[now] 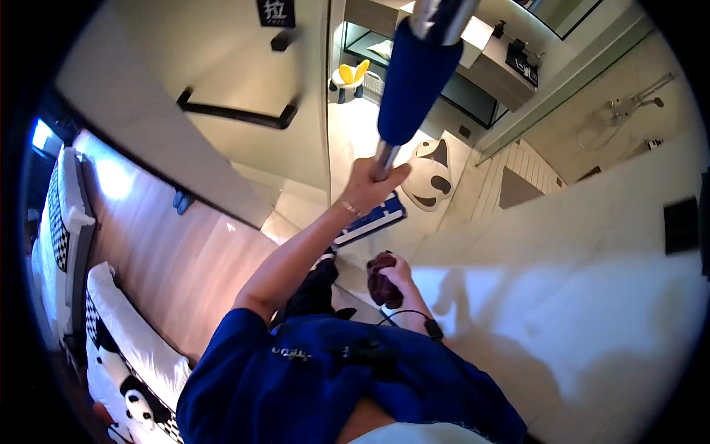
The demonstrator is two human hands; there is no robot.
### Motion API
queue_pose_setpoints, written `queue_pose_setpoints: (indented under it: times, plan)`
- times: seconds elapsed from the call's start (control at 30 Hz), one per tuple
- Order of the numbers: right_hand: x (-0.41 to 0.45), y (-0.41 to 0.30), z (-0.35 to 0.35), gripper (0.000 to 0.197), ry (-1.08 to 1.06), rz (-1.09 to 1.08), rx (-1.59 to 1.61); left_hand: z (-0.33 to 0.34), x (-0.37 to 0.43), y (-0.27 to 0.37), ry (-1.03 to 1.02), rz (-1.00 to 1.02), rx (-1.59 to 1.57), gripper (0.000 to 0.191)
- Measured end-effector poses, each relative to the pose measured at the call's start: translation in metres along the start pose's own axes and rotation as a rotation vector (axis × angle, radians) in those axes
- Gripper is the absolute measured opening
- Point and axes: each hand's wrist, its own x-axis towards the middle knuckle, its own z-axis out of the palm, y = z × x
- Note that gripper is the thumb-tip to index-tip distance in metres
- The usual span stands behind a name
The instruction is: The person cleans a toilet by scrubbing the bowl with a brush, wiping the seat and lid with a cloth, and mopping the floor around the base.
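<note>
My left hand point(366, 186) is wrapped around the metal pole of what looks like a flat mop. Above the hand, the pole carries a thick blue foam sleeve point(419, 83), very near the camera. Beyond my left forearm, a blue flat mop head point(377, 215) with a white strip lies on the tiled floor; my hand and arm hide the pole's lower part. My right hand point(398, 272) holds a bunched dark red cloth point(383, 286) in front of my body, below the mop head.
A glass door point(249, 66) with a black handle point(238, 114) stands at the upper left. Beyond are a panda-shaped mat point(432, 175), a small chair point(348, 83), a washbasin counter point(502, 66) and a shower area. Left, beds point(138, 327) border a wooden floor with dark shoes point(182, 201). A pale wall rises right.
</note>
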Motion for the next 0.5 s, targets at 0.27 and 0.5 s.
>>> queue_pose_setpoints:
  times: [0.27,0.5]
  plan:
    - [0.099,0.039,-0.13,0.04,0.391,0.263,0.104,0.039,0.248,-0.052,-0.279,0.145,-0.063,0.042]
    - [0.198,0.137,-0.209,0.033,0.198,0.213,-0.053,0.033,0.412,-0.106,-0.092,0.118,0.014,0.045]
